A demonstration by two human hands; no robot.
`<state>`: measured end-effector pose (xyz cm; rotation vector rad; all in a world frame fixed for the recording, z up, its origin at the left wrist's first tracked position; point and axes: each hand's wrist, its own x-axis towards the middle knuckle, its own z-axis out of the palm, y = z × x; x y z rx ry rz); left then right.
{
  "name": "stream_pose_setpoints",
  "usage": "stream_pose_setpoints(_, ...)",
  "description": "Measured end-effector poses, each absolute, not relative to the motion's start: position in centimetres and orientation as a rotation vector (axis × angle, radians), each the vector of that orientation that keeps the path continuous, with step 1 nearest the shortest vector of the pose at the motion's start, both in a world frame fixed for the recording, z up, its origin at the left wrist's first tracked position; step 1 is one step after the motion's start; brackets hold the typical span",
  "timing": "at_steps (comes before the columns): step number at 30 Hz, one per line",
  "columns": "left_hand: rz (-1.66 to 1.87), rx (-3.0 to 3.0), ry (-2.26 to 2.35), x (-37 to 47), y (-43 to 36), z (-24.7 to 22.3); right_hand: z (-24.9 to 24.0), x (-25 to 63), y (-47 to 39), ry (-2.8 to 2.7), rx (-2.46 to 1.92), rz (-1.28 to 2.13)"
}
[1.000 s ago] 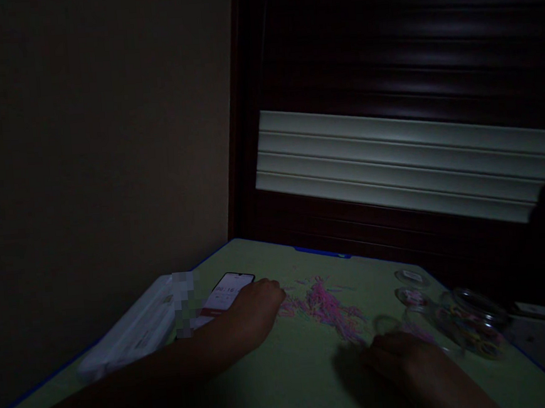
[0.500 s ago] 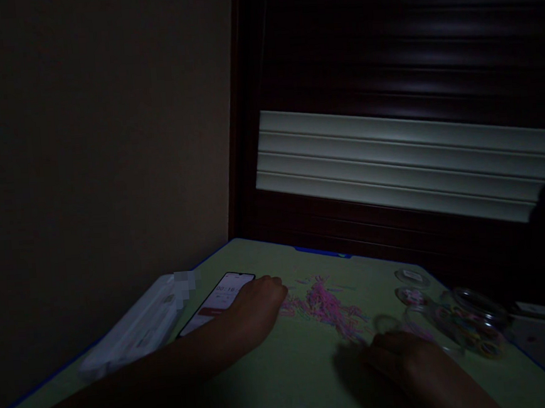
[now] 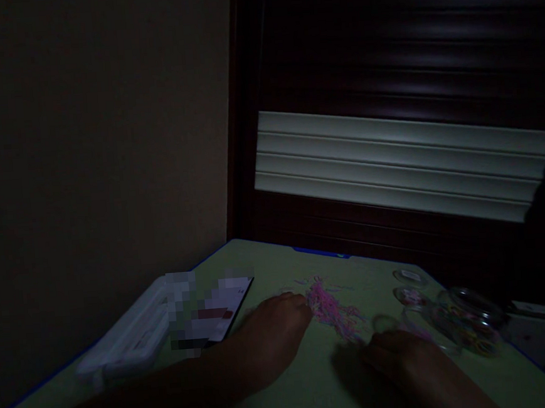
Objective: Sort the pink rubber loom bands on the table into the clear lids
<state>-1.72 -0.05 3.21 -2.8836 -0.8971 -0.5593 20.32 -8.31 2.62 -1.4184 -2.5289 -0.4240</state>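
A loose heap of small, thin pink pieces (image 3: 330, 309), too dim to name exactly, lies mid-table with a few bluish ones among them. My left hand (image 3: 282, 329) rests at the heap's left edge, fingers curled together and fingertips hidden. Just below the heap's right end is my right hand (image 3: 402, 357), its fingers closed in a pinch; whatever they hold is too dark to make out. Beyond its knuckles lies a clear container (image 3: 428, 327) with pink pieces inside. A faint ring (image 3: 385, 322) shows beside that hand.
At the right stands a clear jar (image 3: 473, 323) of coloured bands. Behind it are a small clear tub (image 3: 409, 296) and a round clear lid (image 3: 408, 276). On the left lie a phone (image 3: 230, 301) and a long white case (image 3: 126, 332) on the green table (image 3: 258, 258).
My left hand has moved right and nearer to me, from beside the phone to the heap, uncovering more of the phone. My right hand has stayed almost in place.
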Motion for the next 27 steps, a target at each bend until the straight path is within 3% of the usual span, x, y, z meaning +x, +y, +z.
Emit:
stream_pose_setpoints(6,-0.582,-2.884,-0.794,-1.2,-1.4,3.6,1.8,20.5,-7.6,-2.463,-1.371,-0.505)
stream_pose_setpoints(12,-0.695,-2.908,-0.725,-0.7,-2.0,3.0,3.4,20.1,-8.3,-2.525,-1.469,-0.319)
stream_pose_setpoints(20,-0.898,-3.040,-0.741,0.1,-2.9,1.7,2.5,20.2,-8.1,-2.381,-1.424,-0.517)
stream_pose_setpoints(27,-1.017,-3.112,-0.771,0.4,-3.2,1.1,3.7,20.5,-8.5,-2.336,-1.408,-0.485)
